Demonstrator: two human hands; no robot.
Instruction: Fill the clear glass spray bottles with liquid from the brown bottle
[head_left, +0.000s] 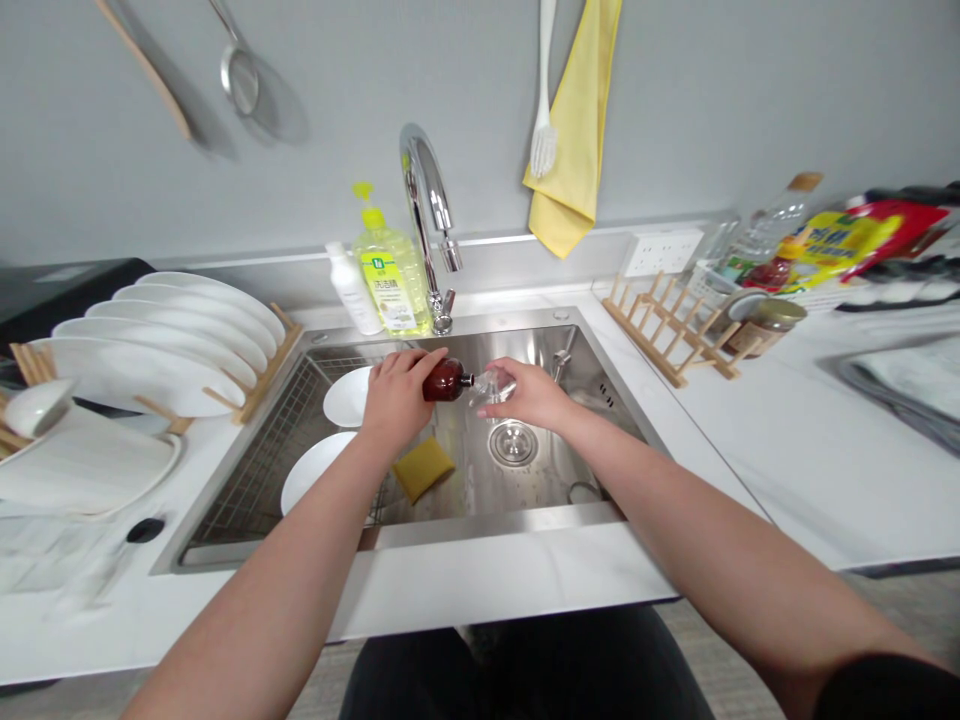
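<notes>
Over the steel sink (480,350), my left hand (397,400) grips a small dark brown bottle (444,381) lying on its side. My right hand (529,393) holds a clear glassy object (491,386) against the bottle's silver-rimmed neck; its exact shape is hard to tell. Below the hands, two white plates (349,396) (315,472) rest in the basin on a wire rack (262,470). A yellow sponge (423,468) lies near my left wrist, and the round drain (513,443) is below my right hand.
A chrome faucet (424,200) rises behind the sink beside a yellow dish soap bottle (391,275) and a white bottle (351,288). White plates stand in a wooden rack (255,365) at left. Another wooden rack (675,335) and bottles stand at right.
</notes>
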